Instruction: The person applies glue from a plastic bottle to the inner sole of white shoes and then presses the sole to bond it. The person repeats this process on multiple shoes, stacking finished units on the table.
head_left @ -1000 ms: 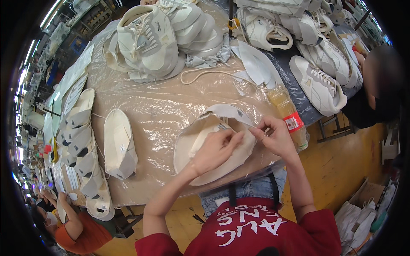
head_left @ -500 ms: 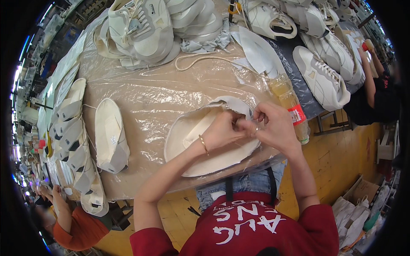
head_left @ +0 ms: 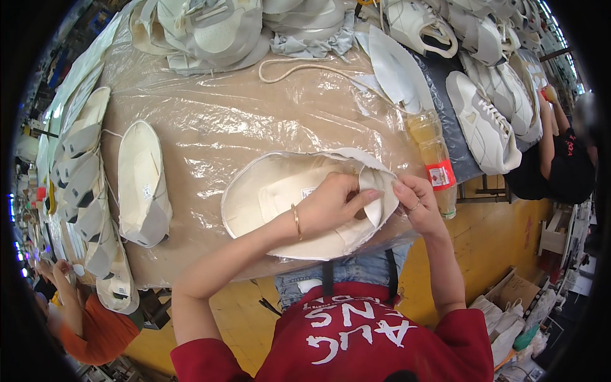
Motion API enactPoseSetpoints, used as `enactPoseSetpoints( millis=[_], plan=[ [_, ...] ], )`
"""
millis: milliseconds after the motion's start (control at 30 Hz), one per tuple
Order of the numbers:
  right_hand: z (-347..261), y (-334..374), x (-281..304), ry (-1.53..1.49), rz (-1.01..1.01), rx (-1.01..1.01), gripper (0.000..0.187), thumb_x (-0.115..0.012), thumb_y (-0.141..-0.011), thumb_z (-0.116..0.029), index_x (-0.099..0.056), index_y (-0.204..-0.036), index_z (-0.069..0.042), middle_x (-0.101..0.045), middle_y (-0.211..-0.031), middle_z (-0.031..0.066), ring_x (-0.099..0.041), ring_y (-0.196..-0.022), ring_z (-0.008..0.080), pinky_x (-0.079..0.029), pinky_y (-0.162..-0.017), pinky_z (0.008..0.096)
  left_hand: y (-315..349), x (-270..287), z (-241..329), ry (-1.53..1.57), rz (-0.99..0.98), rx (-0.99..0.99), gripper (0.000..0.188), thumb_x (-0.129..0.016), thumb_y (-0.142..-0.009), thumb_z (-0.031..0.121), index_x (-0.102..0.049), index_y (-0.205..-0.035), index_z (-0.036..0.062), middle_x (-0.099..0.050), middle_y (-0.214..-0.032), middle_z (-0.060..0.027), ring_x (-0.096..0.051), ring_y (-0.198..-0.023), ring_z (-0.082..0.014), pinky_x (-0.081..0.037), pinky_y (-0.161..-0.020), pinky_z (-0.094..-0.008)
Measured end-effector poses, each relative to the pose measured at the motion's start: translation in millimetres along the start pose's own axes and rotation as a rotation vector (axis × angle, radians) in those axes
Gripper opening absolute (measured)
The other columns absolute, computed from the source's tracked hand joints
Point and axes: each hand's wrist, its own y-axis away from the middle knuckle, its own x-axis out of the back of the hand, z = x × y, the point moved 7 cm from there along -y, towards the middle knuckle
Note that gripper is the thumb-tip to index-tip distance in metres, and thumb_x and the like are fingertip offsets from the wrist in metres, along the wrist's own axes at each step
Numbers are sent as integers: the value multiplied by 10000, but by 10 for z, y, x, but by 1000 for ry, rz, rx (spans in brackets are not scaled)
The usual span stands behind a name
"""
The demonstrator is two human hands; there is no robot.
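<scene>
A cream shoe upper (head_left: pixel 254 194) lies on its side near the table's front edge, its hollow inside facing up. My left hand (head_left: pixel 328 207) reaches into it, thumb and fingers closed on a folded flap of lining at the right end. At that end's outer rim my right hand (head_left: pixel 418 202) pinches the edge between thumb and fingers, a ring on one finger. The fingertips of my left hand are partly hidden by the flap. A second cream and grey upper (head_left: pixel 143 181) rests apart to the left.
An overlapping row of grey uppers (head_left: pixel 89 197) runs along the table's left side. Piled uppers (head_left: pixel 216 38) stand at the back, before them a cord (head_left: pixel 299 62). A yellowish bottle (head_left: pixel 433 159) stands right of my hands, near laced shoes (head_left: pixel 482 121). Co-workers are at both sides.
My hands have moved apart, the right one outward to the rim. The upper is turned and opened wider, showing its inner label. The whole view has shifted slightly.
</scene>
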Motion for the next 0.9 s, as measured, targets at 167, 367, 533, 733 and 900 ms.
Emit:
enactPoseSetpoints(
  millis=[167, 367, 533, 733, 900],
  plan=[
    [-323, 98, 141, 697, 105, 245, 217, -630, -908, -112, -586, -731, 5, -490, -611, 62, -479, -544, 167, -379, -519, 306, 289, 81, 82, -605, 93, -6, 342, -577, -951, 275, -643, -751, 6, -613, -640, -177, -606, -602, -335, -471, -591, -445],
    [-638, 30, -89, 965, 267, 373, 170, -668, -844, -134, -585, -768, -6, -539, -686, 87, -545, -599, 241, -425, -563, 358, 167, -35, 77, -724, 72, -63, 371, -565, -940, 293, -635, -689, 31, -624, -634, -165, -619, -615, -370, -485, -586, -473],
    [-761, -196, -402, 1188, 150, 450, 145, -648, -858, -161, -627, -869, -18, -581, -766, 107, -597, -692, 292, -444, -621, 403, 92, 110, 166, -504, 160, -82, 338, -537, -937, 221, -619, -696, -1, -595, -617, -187, -605, -591, -380, -467, -558, -455],
    [-677, -314, -349, 1052, 38, 267, 179, -637, -887, -142, -633, -809, 19, -541, -664, 136, -553, -592, 269, -410, -562, 386, 130, 276, 157, -316, 397, -204, 285, -553, -915, 163, -591, -715, -36, -570, -624, -226, -581, -565, -389, -444, -553, -444],
    [-640, -275, -127, 913, 201, 126, 255, -632, -903, -120, -587, -719, 51, -493, -582, 148, -455, -500, 223, -353, -504, 351, 174, 125, 10, -452, 287, -175, 296, -576, -901, 180, -587, -677, -13, -595, -635, -203, -581, -574, -391, -472, -569, -457]
  ],
)
